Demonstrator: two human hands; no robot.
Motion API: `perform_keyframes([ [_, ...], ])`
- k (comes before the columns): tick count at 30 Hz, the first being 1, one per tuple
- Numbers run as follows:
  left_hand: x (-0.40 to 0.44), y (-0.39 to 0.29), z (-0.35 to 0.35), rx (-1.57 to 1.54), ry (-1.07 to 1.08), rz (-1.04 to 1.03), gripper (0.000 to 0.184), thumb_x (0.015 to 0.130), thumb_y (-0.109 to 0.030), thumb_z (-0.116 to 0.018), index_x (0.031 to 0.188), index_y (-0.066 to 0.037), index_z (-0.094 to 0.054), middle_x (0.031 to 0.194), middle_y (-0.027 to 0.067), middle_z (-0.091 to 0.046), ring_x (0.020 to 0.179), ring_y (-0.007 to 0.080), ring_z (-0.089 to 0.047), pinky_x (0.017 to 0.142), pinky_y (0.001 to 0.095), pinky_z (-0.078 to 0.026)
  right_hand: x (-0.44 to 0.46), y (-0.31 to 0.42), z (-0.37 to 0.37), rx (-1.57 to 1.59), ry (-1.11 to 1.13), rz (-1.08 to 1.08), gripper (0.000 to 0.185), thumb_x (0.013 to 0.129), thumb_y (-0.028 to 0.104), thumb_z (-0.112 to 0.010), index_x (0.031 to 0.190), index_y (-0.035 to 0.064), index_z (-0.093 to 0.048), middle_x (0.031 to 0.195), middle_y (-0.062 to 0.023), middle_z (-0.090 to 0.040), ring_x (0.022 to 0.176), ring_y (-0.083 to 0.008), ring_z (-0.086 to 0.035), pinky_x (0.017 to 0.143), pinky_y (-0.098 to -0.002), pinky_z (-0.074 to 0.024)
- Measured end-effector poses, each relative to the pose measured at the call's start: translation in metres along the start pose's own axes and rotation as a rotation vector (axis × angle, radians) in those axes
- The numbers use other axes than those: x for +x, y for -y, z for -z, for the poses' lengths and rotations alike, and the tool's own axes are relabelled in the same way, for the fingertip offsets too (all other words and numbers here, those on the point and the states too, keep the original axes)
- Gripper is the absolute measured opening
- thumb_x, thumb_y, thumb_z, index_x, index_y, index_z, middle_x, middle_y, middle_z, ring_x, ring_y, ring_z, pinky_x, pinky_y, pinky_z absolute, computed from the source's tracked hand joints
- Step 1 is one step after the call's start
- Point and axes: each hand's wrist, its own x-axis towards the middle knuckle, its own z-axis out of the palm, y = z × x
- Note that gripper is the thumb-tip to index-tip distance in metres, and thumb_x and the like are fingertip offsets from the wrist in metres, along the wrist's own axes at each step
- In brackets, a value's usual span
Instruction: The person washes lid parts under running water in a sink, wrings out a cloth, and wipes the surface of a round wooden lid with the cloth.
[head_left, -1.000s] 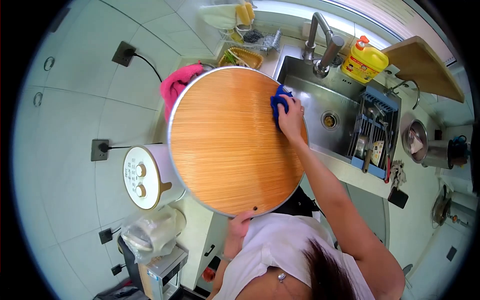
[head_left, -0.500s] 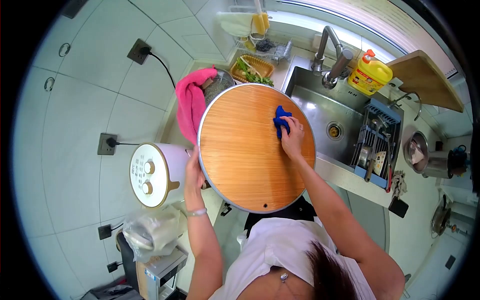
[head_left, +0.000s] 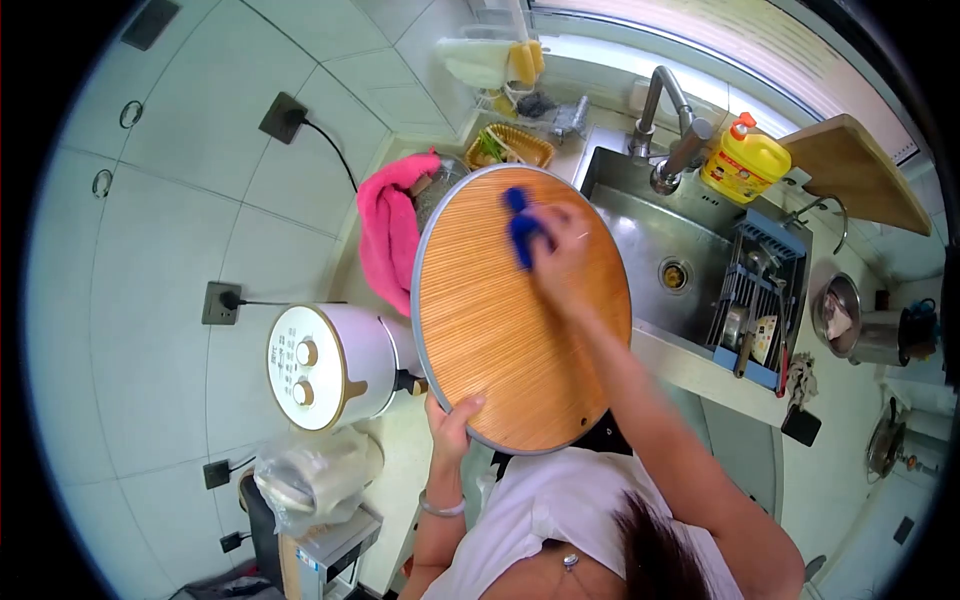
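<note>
A round bamboo board (head_left: 490, 320) with a grey metal rim is held up, tilted, in front of my body. My left hand (head_left: 452, 425) grips its lower left edge, the thumb over the face and the other fingers behind. On the upper part of the board, my right hand (head_left: 560, 240) presses a blue cloth (head_left: 522, 228) against the slatted surface; hand and cloth are smeared by motion. A small dark hole shows near the board's bottom rim.
Right of the board is a steel sink (head_left: 640, 225) with a faucet (head_left: 684, 150), a blue dish rack (head_left: 722, 352) and a yellow detergent bottle (head_left: 745, 165). To the left are a pink towel (head_left: 385, 230) and a white rice cooker (head_left: 345, 360). Behind stands a brown basket (head_left: 535, 145).
My right hand has moved the blue cloth left and slightly up across the board. The board has turned and tilted, and my left hand has slid down to its lower left rim.
</note>
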Motion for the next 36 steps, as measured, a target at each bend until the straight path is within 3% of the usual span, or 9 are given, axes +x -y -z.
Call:
perform_keyframes([
  [2, -0.009, 0.000, 0.007, -0.015, 0.012, 0.007, 0.050, 0.077, 0.001, -0.063, 0.125, 0.006, -0.050, 0.116, 0.0134, -0.062, 0.105, 0.0218, -0.060, 0.093, 0.0337, -0.047, 0.007, -0.085, -0.019, -0.219, -0.103, -0.345, 0.025, 0.080, 0.007, -0.062, 0.104, 0.0114, -0.069, 0.110, -0.0159, -0.059, 0.098, -0.0341, -0.054, 0.090, -0.0448, -0.0431],
  [8, -0.011, 0.011, 0.013, 0.027, -0.084, -0.013, 0.052, 0.077, 0.001, -0.063, 0.126, 0.007, -0.049, 0.117, 0.0142, -0.060, 0.107, 0.0228, -0.059, 0.094, 0.0341, -0.046, -0.035, 0.074, -0.017, 0.286, 0.345, 0.147, 0.032, 0.073, 0.003, -0.069, 0.104, 0.0119, -0.069, 0.107, -0.0141, -0.059, 0.105, -0.0345, -0.055, 0.093, -0.0444, -0.0442],
  [11, -0.019, 0.019, 0.012, 0.077, -0.194, -0.066, 0.060, 0.071, 0.001, -0.064, 0.128, 0.006, -0.046, 0.116, 0.0143, -0.059, 0.105, 0.0258, -0.059, 0.092, 0.0359, -0.048, -0.022, 0.053, -0.029, 0.299, 0.334, 0.087, 0.031, 0.075, 0.004, -0.068, 0.105, 0.0118, -0.069, 0.107, -0.0152, -0.059, 0.104, -0.0353, -0.055, 0.092, -0.0445, -0.0447],
  [15, -0.022, 0.032, 0.016, 0.049, -0.240, -0.049, 0.063, 0.071, 0.001, -0.065, 0.131, 0.007, -0.044, 0.120, 0.0151, -0.057, 0.107, 0.0268, -0.058, 0.094, 0.0364, -0.047, 0.010, -0.084, -0.060, -0.271, 0.060, -0.432, 0.020, 0.084, 0.014, -0.062, 0.102, 0.0100, -0.071, 0.107, -0.0182, -0.059, 0.103, -0.0358, -0.054, 0.090, -0.0432, -0.0459],
  [20, -0.018, 0.034, 0.014, 0.067, -0.251, 0.008, 0.068, 0.071, 0.002, -0.064, 0.134, 0.006, -0.040, 0.123, 0.0169, -0.055, 0.112, 0.0276, -0.056, 0.097, 0.0384, -0.045, -0.029, 0.012, -0.036, 0.140, 0.255, 0.074, 0.022, 0.078, 0.010, -0.067, 0.100, 0.0106, -0.068, 0.095, -0.0147, -0.058, 0.094, -0.0328, -0.056, 0.083, -0.0446, -0.0469],
  [22, -0.021, 0.037, 0.016, 0.070, -0.261, -0.002, 0.068, 0.071, 0.002, -0.064, 0.134, 0.006, -0.040, 0.123, 0.0172, -0.055, 0.112, 0.0279, -0.056, 0.097, 0.0389, -0.045, -0.037, 0.015, -0.026, 0.201, 0.372, 0.047, 0.025, 0.080, 0.010, -0.069, 0.104, 0.0096, -0.068, 0.104, -0.0146, -0.058, 0.100, -0.0338, -0.055, 0.090, -0.0423, -0.0458],
  [28, -0.029, 0.042, 0.010, 0.038, -0.335, 0.013, 0.068, 0.071, 0.003, -0.064, 0.135, 0.006, -0.040, 0.123, 0.0177, -0.055, 0.111, 0.0289, -0.057, 0.096, 0.0390, -0.047, 0.007, -0.137, -0.037, -0.336, -0.003, -0.428, 0.019, 0.084, 0.019, -0.065, 0.100, 0.0114, -0.072, 0.106, -0.0178, -0.058, 0.099, -0.0367, -0.055, 0.085, -0.0447, -0.0464],
  [33, -0.020, 0.043, 0.009, 0.058, -0.302, 0.032, 0.068, 0.072, 0.004, -0.064, 0.135, 0.006, -0.040, 0.124, 0.0171, -0.055, 0.112, 0.0289, -0.056, 0.097, 0.0394, -0.046, -0.040, -0.012, -0.013, 0.115, 0.332, -0.091, 0.020, 0.078, 0.017, -0.071, 0.096, 0.0083, -0.069, 0.099, -0.0169, -0.060, 0.098, -0.0337, -0.058, 0.087, -0.0425, -0.0474],
  [36, -0.025, 0.042, 0.008, 0.059, -0.305, 0.016, 0.067, 0.072, 0.005, -0.064, 0.134, 0.005, -0.041, 0.123, 0.0162, -0.055, 0.111, 0.0281, -0.056, 0.096, 0.0385, -0.046, -0.040, -0.055, -0.022, 0.062, 0.259, -0.147, 0.026, 0.078, 0.020, -0.070, 0.099, 0.0037, -0.068, 0.103, -0.0181, -0.059, 0.099, -0.0359, -0.058, 0.086, -0.0432, -0.0476],
])
